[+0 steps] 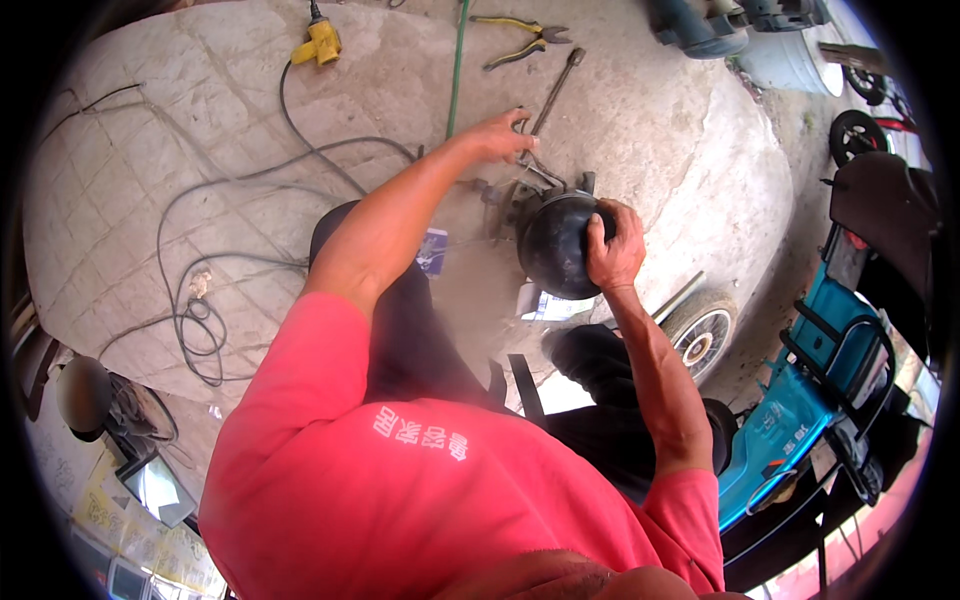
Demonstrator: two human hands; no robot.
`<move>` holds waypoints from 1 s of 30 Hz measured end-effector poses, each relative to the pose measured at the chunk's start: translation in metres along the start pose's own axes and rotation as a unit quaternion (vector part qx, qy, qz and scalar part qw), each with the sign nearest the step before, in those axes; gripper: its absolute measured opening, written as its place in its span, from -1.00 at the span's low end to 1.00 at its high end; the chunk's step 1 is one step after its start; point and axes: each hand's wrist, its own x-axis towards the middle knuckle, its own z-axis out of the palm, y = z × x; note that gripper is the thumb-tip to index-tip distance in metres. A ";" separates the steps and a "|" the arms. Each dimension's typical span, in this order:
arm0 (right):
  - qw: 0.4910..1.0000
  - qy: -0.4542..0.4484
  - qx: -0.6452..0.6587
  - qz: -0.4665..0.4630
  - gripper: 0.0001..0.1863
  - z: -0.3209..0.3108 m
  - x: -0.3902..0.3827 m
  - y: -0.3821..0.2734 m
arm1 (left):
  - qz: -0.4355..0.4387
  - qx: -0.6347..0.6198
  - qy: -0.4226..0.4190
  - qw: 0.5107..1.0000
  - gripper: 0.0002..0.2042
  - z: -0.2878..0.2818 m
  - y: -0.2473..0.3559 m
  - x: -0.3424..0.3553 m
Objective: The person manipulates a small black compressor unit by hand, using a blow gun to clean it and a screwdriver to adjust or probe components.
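My right hand [615, 245] grips the side of a black rounded metal object [555, 255], which has metal fittings at its top and white paper [548, 305] under it. My left hand [500, 138] is up and left of it, fingers curled at a dark metal piece that I cannot make out, beside a long socket tool [559, 82] lying on the concrete. Pliers with yellow handles [510, 25] lie above that, near a green hose [457, 70].
A yellow tool or plug [322, 40] and looping cables [205, 322] lie on the left. At right are a turquoise scooter [800, 380] and a loose wheel [702, 335]. A white bucket [785, 70] stands top right, a mirror [155, 485] lower left.
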 end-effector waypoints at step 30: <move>1.000 -0.001 0.004 -0.006 -0.71 -0.003 0.002 -0.005 | -0.037 -0.193 0.017 0.980 -0.49 0.001 -0.007 0.026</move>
